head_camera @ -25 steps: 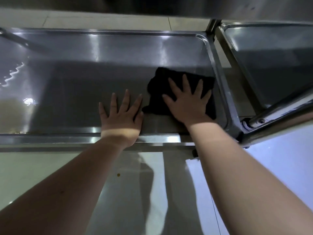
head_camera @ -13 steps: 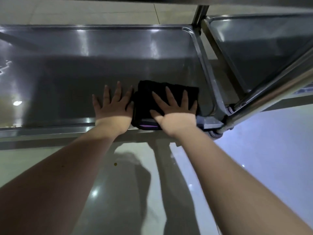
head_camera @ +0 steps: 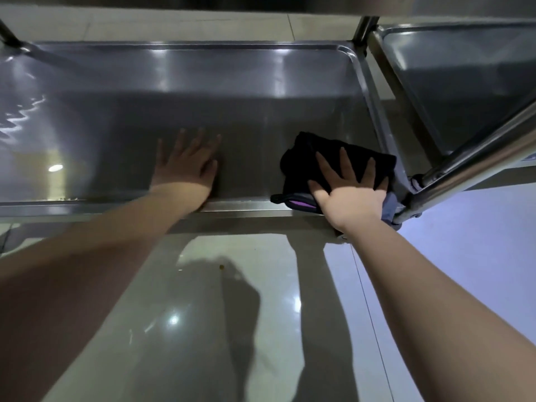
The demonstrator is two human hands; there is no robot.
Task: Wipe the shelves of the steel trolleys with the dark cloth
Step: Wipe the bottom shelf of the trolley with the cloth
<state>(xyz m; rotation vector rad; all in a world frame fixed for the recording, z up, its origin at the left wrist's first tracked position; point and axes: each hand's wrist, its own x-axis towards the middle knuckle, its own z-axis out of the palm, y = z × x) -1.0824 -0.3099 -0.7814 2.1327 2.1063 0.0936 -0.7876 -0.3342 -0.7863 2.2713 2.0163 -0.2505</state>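
A steel trolley shelf (head_camera: pixel 203 91) with a raised rim fills the upper half of the head view. The dark cloth (head_camera: pixel 301 161) lies bunched in the shelf's near right corner and hangs a little over the front rim. My right hand (head_camera: pixel 351 190) lies flat on the cloth with fingers spread, pressing it onto the steel. My left hand (head_camera: pixel 185 166) rests flat on the bare shelf near the front rim, well left of the cloth, holding nothing.
A second steel trolley shelf (head_camera: pixel 464 71) stands to the right, separated by a narrow gap. A slanted steel tube (head_camera: pixel 478 149) crosses at the right near the corner joint. Glossy tiled floor (head_camera: pixel 203 329) lies below.
My right hand and the cloth have slid right into the shelf's near right corner. The gap between my two hands has widened; they were side by side before.
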